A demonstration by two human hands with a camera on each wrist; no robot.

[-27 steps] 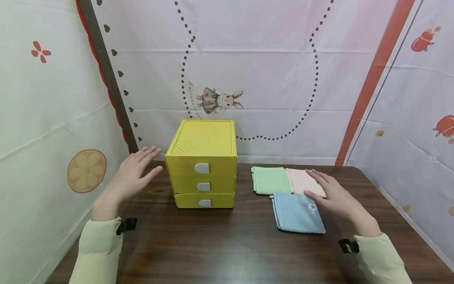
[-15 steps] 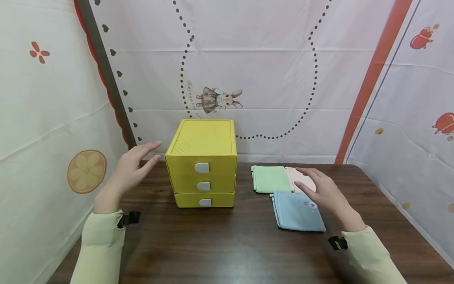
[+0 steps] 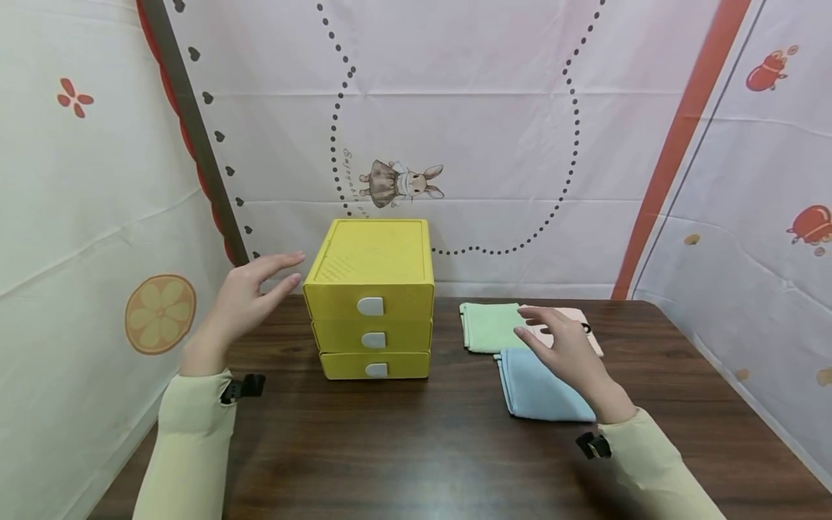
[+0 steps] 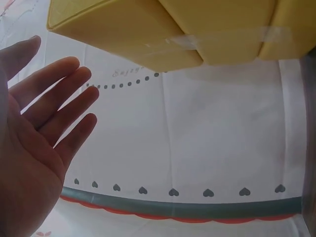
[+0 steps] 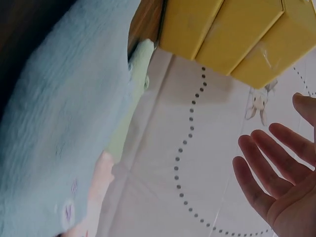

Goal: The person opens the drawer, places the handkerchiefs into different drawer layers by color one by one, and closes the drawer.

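Note:
A yellow three-drawer box (image 3: 373, 253) with pale handles stands on the table, its drawers closed. My left hand (image 3: 242, 300) hovers beside its left side, fingers extended; the left wrist view shows a bare palm and fingers (image 4: 59, 101) apart from the box. My right hand (image 3: 575, 354) is held above three folded cloths, fingers slightly bent, with nothing in the palm in the right wrist view. The green cloth (image 3: 487, 328) lies at the back; the pink cloth (image 3: 575, 314) and blue cloth (image 3: 536, 393) are partly hidden by this hand.
The dark wooden table (image 3: 390, 448) extends in front of the box and cloths. A printed white curtain (image 3: 494, 152) hangs close behind the box, and similar fabric walls (image 3: 71, 217) enclose both sides.
My right hand has moved left over the cloths, toward the box. The left hand has shifted slightly up and right, nearer the box's side. Box and cloths stay put.

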